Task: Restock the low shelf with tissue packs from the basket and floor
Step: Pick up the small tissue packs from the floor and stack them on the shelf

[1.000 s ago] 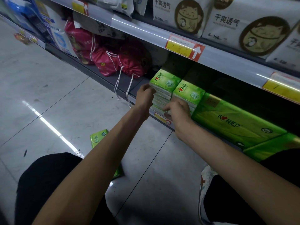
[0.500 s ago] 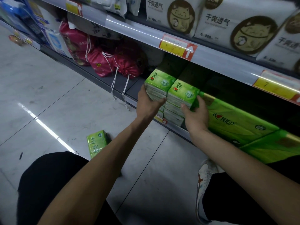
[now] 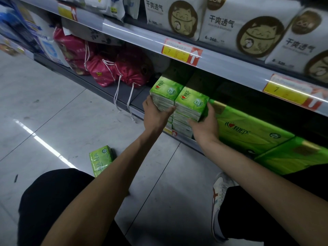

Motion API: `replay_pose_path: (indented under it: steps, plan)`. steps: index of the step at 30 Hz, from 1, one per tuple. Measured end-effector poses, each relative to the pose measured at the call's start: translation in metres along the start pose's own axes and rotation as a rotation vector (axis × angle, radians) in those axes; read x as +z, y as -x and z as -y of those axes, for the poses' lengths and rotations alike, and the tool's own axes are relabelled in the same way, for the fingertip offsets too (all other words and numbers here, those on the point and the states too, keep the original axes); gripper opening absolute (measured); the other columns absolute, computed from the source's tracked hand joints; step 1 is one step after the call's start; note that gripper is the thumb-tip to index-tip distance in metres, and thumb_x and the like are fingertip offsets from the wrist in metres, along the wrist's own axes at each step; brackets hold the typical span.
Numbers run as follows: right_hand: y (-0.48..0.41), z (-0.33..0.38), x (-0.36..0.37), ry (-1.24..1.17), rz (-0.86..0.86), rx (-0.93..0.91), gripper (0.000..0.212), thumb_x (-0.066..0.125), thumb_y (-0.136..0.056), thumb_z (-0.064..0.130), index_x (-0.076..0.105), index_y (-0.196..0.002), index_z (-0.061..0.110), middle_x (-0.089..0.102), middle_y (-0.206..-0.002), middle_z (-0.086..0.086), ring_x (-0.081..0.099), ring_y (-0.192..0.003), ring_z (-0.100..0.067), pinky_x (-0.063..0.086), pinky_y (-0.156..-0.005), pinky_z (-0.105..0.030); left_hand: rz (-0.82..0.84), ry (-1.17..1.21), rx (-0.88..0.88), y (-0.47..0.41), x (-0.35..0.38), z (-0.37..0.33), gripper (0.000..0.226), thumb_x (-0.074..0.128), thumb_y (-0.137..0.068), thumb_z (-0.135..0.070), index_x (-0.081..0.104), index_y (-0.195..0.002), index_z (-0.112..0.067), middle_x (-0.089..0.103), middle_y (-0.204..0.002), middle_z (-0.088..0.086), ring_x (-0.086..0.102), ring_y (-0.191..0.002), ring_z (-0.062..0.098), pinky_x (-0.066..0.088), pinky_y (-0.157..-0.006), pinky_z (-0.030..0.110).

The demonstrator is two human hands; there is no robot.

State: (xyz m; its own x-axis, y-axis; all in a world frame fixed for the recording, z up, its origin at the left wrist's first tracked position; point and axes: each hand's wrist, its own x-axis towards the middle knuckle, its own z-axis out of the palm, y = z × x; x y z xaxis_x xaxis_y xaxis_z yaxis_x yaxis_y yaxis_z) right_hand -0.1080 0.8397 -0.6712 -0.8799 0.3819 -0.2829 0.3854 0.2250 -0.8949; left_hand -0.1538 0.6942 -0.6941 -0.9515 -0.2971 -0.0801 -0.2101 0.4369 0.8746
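Two stacks of small green tissue packs stand side by side at the front edge of the low shelf (image 3: pixel 99 86): the left stack (image 3: pixel 166 89) and the right stack (image 3: pixel 192 102). My left hand (image 3: pixel 155 115) presses the left stack's left side and front, with the thumb across it. My right hand (image 3: pixel 205 125) cups the right stack's right side and lower front. Together they squeeze the two stacks. One more green tissue pack (image 3: pixel 101 159) lies on the floor by my left knee. No basket is in view.
Large green tissue bundles (image 3: pixel 248 132) fill the low shelf right of the stacks. Red drawstring bags (image 3: pixel 127 68) sit to the left, cords hanging over the edge. White cat-print packs (image 3: pixel 245 27) line the shelf above. My white shoe (image 3: pixel 220 189) rests on the grey tiled floor.
Both hands went from touching the stacks' fronts to clamping them from either side. The two stacks now sit pressed together, slightly further back on the shelf.
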Motion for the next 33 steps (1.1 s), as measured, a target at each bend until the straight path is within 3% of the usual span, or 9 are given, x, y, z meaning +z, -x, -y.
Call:
replay_pose_path:
  steps: [5,8,14,19,22,27,33]
  plan:
    - [0.014,-0.008,-0.002,0.11,-0.008,-0.094,0.09,0.078,-0.082,0.006,0.032,-0.155,0.033,0.049,-0.15,0.001,0.05,-0.137,-0.023,0.049,-0.11,-0.044,-0.067,0.04,0.092,0.016,-0.005,0.001,0.08,0.084,-0.08,-0.034,0.042,-0.148,-0.022,0.051,-0.133,-0.009,0.051,-0.123,0.011,0.049,-0.095,0.036]
    - [0.027,-0.012,-0.007,0.248,0.035,-0.217,0.085,0.071,-0.09,0.007,0.026,-0.16,0.028,0.037,-0.157,-0.002,0.043,-0.141,-0.024,0.045,-0.107,-0.034,-0.08,-0.09,0.157,0.031,0.001,0.008,0.09,0.078,-0.084,-0.029,0.028,-0.158,-0.023,0.046,-0.152,0.0,0.046,-0.135,0.018,0.046,-0.091,0.033]
    - [0.031,-0.016,-0.01,0.489,0.086,-0.39,0.084,0.067,-0.094,0.012,0.018,-0.162,0.02,0.028,-0.158,-0.004,0.053,-0.129,-0.027,0.056,-0.092,-0.039,0.012,-0.192,0.203,0.038,0.013,0.015,0.101,0.076,-0.086,-0.023,0.014,-0.165,-0.018,0.033,-0.165,0.003,0.042,-0.145,0.024,0.051,-0.104,0.043]
    - [0.03,-0.014,-0.011,0.541,0.1,-0.387,0.089,0.071,-0.092,0.015,0.017,-0.162,0.019,0.028,-0.157,-0.007,0.049,-0.131,-0.029,0.056,-0.092,-0.039,0.085,-0.228,0.194,0.034,0.009,0.015,0.102,0.075,-0.086,-0.023,0.012,-0.166,-0.017,0.024,-0.17,0.001,0.035,-0.15,0.023,0.046,-0.109,0.04]
    - [0.037,-0.012,-0.011,0.519,0.114,-0.353,0.09,0.074,-0.09,0.017,0.019,-0.161,0.024,0.03,-0.154,-0.01,0.042,-0.137,-0.031,0.054,-0.094,-0.041,0.151,-0.296,0.207,0.036,-0.001,0.018,0.098,0.075,-0.087,-0.026,0.017,-0.165,-0.018,0.024,-0.17,0.003,0.035,-0.15,0.025,0.047,-0.11,0.046]
    - [0.056,-0.01,-0.001,0.526,0.143,-0.384,0.085,0.072,-0.09,0.02,0.022,-0.16,0.025,0.031,-0.154,-0.01,0.042,-0.134,-0.03,0.048,-0.088,-0.036,0.202,-0.366,0.169,0.048,-0.028,0.029,0.088,0.073,-0.09,-0.03,0.024,-0.163,-0.022,0.035,-0.162,0.01,0.053,-0.133,0.03,0.052,-0.101,0.045]
    - [0.075,-0.015,0.027,0.698,0.37,-0.433,0.074,0.066,-0.093,0.027,0.028,-0.156,0.024,0.032,-0.151,-0.01,0.043,-0.134,-0.032,0.049,-0.091,-0.039,0.195,-0.571,0.025,0.072,-0.087,0.079,0.08,0.065,-0.093,-0.044,0.028,-0.161,-0.025,0.044,-0.155,0.013,0.056,-0.128,0.035,0.051,-0.1,0.047]
